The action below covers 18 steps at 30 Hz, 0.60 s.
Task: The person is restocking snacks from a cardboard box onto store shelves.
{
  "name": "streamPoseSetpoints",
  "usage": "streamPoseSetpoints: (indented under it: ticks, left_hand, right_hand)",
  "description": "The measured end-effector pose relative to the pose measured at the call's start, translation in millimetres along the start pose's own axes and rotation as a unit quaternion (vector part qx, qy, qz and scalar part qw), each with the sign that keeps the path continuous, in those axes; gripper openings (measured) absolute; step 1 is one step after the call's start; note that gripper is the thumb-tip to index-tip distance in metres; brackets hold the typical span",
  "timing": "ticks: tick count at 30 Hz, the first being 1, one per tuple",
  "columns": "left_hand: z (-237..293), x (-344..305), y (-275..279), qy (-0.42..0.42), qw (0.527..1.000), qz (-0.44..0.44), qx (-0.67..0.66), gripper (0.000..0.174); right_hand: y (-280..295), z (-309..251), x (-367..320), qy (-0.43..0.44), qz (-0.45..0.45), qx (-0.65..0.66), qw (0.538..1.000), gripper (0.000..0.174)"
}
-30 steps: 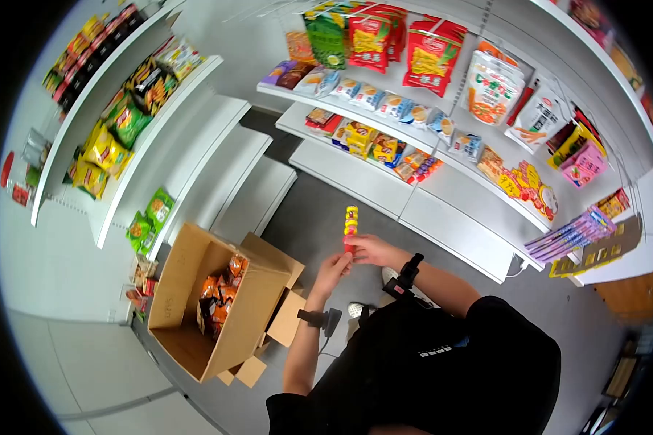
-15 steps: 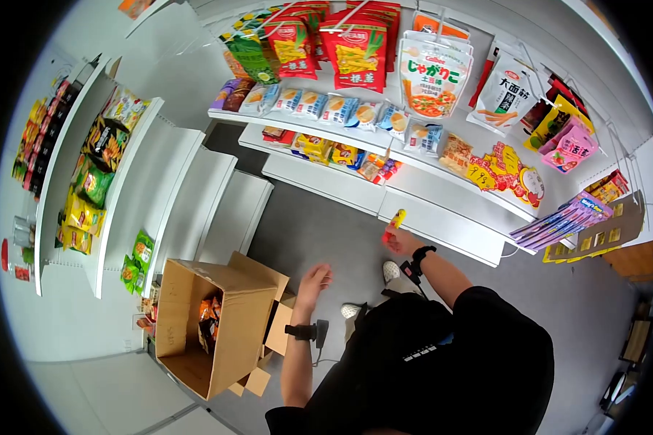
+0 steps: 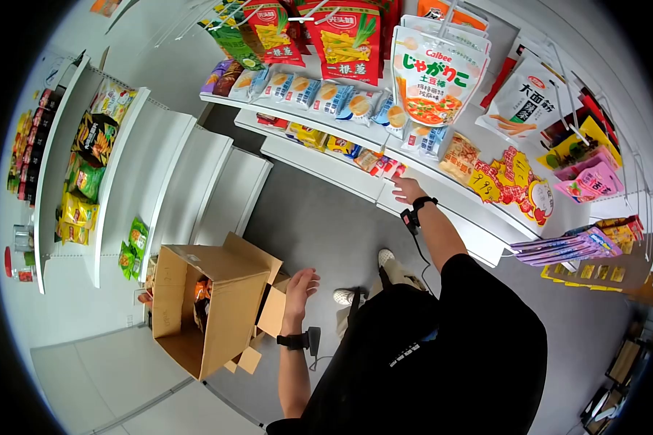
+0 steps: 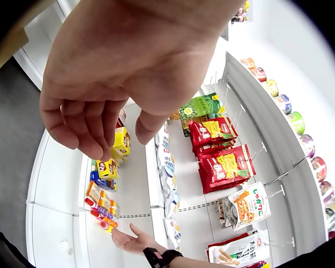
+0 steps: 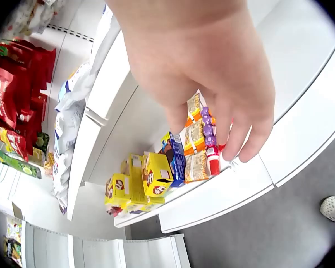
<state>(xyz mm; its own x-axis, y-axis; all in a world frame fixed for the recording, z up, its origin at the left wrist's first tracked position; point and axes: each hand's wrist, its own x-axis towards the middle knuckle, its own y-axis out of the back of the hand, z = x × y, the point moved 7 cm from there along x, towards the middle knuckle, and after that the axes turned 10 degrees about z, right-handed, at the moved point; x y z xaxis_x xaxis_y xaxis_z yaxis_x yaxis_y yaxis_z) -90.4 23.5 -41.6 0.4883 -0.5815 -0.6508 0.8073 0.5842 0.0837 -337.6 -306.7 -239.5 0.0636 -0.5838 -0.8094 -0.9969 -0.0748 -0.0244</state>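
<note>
My right hand reaches to the lower shelf at its front edge. In the right wrist view its thumb and fingers stand apart, fingers pointing down beside a purple bead-shaped candy stick with a red end. Red shows behind the fingers, mostly hidden. From the left wrist view, a yellow and red candy stick lies on the shelf right at the right hand's fingertips. Small orange-and-clear snack packs lie alongside. My left hand hangs in the air near the cardboard box, fingers loosely bent, holding nothing.
A cardboard box with orange packets stands at left, flaps folded out. Yellow boxes and a blue pack share the lower shelf. Above, an upper shelf juts out, with hanging bags over it.
The hands have parted: the right carried the yellow and red candy stick forward to the lower shelf, and its fingers have spread. The left let go and drew back toward the box.
</note>
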Motion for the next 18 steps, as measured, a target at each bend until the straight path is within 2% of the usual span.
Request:
streamPoseSetpoints:
  ticks: [5, 8, 13, 14, 17, 18]
  left_hand:
    - [2.7, 2.0, -0.1, 0.01, 1.0, 0.018, -0.01, 0.031]
    - [7.2, 7.7, -5.9, -0.001, 1.0, 0.016, -0.012, 0.032]
    - [11.1, 16.3, -19.8, -0.016, 0.999, -0.009, -0.027, 0.033]
    - [12.3, 17.3, -21.2, -0.019, 0.999, -0.014, -0.029, 0.033]
    - [17.0, 16.7, -19.1, -0.024, 0.999, -0.006, -0.037, 0.031]
    - [16.5, 17.0, -13.8, -0.021, 0.998, 0.004, -0.051, 0.031]
  right_hand:
    - [-17.2, 33.7, -18.2, -0.037, -0.07, 0.023, 0.997, 0.045]
    - [-19.8, 51.6, -26.4, -0.05, -0.082, 0.024, 0.995, 0.048]
    - [-30.2, 51.5, -52.6, -0.054, -0.14, 0.07, 0.986, 0.052]
    - [-32.3, 50.2, -55.8, -0.065, -0.154, 0.103, 0.98, 0.045]
    - [-34.1, 43.8, -65.4, -0.033, -0.153, 0.137, 0.978, 0.046]
    - [-36.9, 44.6, -65.0, -0.055, -0.148, 0.168, 0.973, 0.043]
